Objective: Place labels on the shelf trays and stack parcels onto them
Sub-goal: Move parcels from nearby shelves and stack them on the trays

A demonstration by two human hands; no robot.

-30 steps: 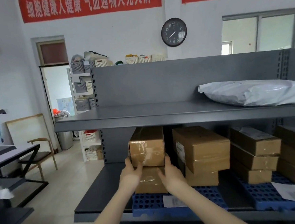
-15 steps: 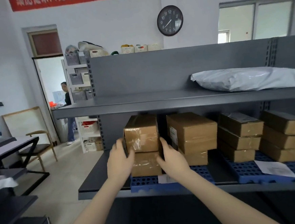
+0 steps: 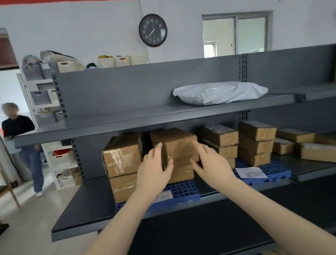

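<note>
left hand point(image 3: 156, 172): lay flat on the 9 o'clock side of the top box point(image 3: 174, 145), fingers straight and pointing up, thumb across the front face. pressing it, not curled round it.
right hand point(image 3: 210, 164): was on the 3 o'clock side of that same box, fingers spread wide and loose, thumb toward the front. couldn't tell how hard it pushed tbh.
top box: brown cardboard, shiny tape, sat on a lower box point(image 3: 183, 173) with a palm on each side.
blue tray point(image 3: 185, 189): carried that pile on the shelf point(image 3: 85, 206); a white label point(image 3: 164, 196) lay on its front edge, at 6 o'clock from the pile.
left stack point(image 3: 123, 155): two taped boxes, one on the other, just beside at 9 o'clock, same tray.
second tray point(image 3: 275, 171): at 3 o'clock, loaded with flatter boxes point(image 3: 254, 140), a paper sheet point(image 3: 249, 172) lying at its front.
upper shelf point(image 3: 142, 117): a grey bag point(image 3: 220, 93) lay on it, at 1 o'clock.
wall point(image 3: 94, 22): round clock point(image 3: 153, 30) at 12 o'clock.
doorway point(image 3: 0, 96): a person point(image 3: 18, 127) in a dark top stood well off at 9 o'clock.
</note>
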